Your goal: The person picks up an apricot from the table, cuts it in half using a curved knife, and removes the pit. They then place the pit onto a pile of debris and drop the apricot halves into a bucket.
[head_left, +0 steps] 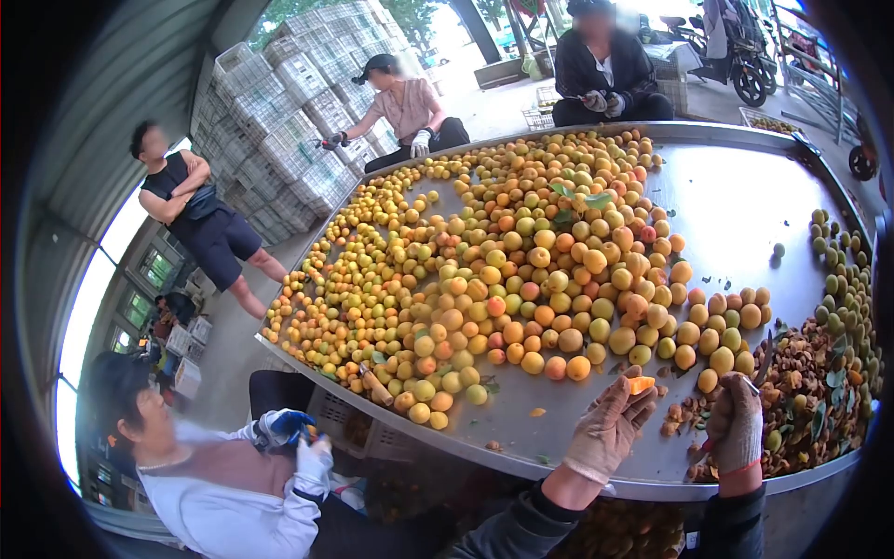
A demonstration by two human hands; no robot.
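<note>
My left hand (610, 427), in a worn light glove, holds an orange apricot half (640, 384) at its fingertips, cut side showing. Close by on the right, my gloved right hand (736, 424) is closed in a pinch. A thin, dark knife blade (765, 359) rises beside its fingertips; the handle is hidden in the hand. Both hands are over the near edge of the metal table (531, 443). Just beyond them lie whole apricots (684, 357) in yellow, orange and green. Right of my right hand is a heap of brown pits and scraps (792, 401) with some leaves.
A raised rim runs round the table, and greenish apricots (843, 298) line its right side. At left, a seated person (223, 475) works with gloved hands. Two people sit across the table; another stands at left. White crates (289, 112) are stacked behind. Another crate (372, 438) stands below.
</note>
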